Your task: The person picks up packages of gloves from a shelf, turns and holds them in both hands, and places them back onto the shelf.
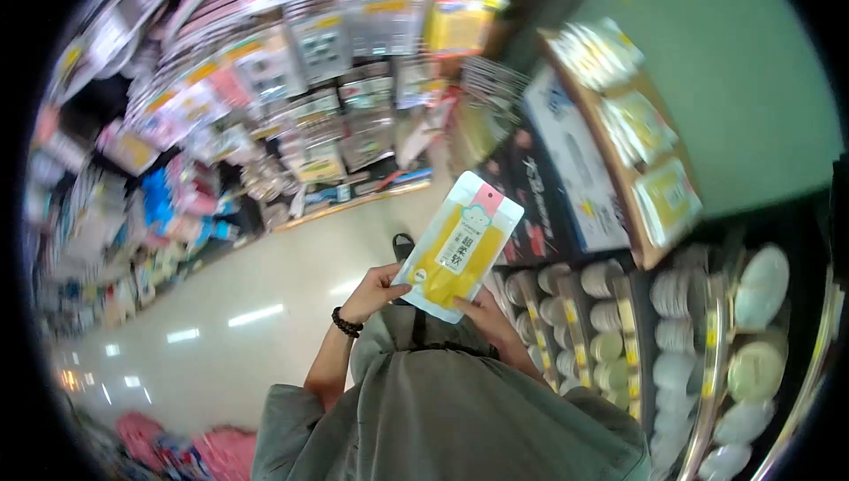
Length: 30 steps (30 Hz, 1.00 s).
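A packet was found held in front of the shirt, above the floor, with its printed face turned up and its hang hole at the far end. It was gripped near its lower end by both hands. By the left hand, the lower left edge was pinched, with the thumb laid on the front. By the right hand, the lower right edge was pinched in like manner; the fingers behind the packet were hidden, and their spread could not be told. The hold was judged to have been chosen so that the print was left uncovered and the limp pouch was kept flat. A bracelet was worn on the left wrist.

Hanging packs were displayed in rows, presumably so that the fronts could be seen. White packs were set in separate piles along a ledge. Dishes were stacked in divided bays, probably to keep the stacks from sliding.

The widest stretch of floor was noted to the left. The right side was judged tighter, being bordered by the dish bays. The packet's upper right edge was seen against a black box; the gap between them could not be gauged.
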{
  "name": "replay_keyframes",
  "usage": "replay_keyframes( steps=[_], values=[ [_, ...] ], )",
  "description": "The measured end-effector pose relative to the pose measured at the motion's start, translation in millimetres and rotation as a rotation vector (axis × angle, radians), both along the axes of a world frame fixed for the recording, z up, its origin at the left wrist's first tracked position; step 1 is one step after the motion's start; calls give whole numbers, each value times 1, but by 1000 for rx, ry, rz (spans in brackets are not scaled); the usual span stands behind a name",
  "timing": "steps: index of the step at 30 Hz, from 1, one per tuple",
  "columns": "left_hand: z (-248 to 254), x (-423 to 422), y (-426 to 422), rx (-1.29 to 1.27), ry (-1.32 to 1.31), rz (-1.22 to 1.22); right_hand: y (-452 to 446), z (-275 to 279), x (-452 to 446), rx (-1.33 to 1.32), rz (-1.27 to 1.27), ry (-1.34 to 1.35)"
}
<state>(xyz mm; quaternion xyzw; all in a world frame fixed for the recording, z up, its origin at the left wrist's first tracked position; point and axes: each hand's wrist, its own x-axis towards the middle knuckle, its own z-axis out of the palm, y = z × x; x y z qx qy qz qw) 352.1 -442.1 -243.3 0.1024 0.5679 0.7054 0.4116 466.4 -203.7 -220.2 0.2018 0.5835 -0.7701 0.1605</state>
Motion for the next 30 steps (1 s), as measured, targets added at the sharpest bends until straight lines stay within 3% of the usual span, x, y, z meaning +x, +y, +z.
replay_keyframes(
  steps=[1, 5, 8, 9, 12, 13, 17, 20, 27, 30],
  values=[
    [-4, 5, -22, -98, -41, 36, -13, -6, -11, 22, 70, 67],
    [6, 35, -92, 39, -159, 398, -66, -4, -75, 47, 437, 124],
    [5, 57, -134, 90, -153, 689, -106, -37, -119, 193, 862, 270],
    [2, 62, -148, 100, -157, 773, -128, -40, -129, 158, 901, 271],
    [-14, 76, -180, 123, -140, 1013, -182, -65, -172, 509, 1277, 456],
    [-20, 78, -189, 129, -123, 1092, -207, -52, -184, 466, 1328, 519],
    [-19, 72, -235, 87, -133, 1380, -306, 2, -227, 328, 1502, 663],
    [-22, 56, -270, 54, -58, 1525, -357, -8, -254, 272, 1578, 690],
    [-11, -2, -364, 19, 24, 1641, -459, 15, -308, 215, 1437, 834],
    [-3, -24, -390, 34, 58, 1648, -485, 15, -330, 227, 1470, 767]
  ],
)
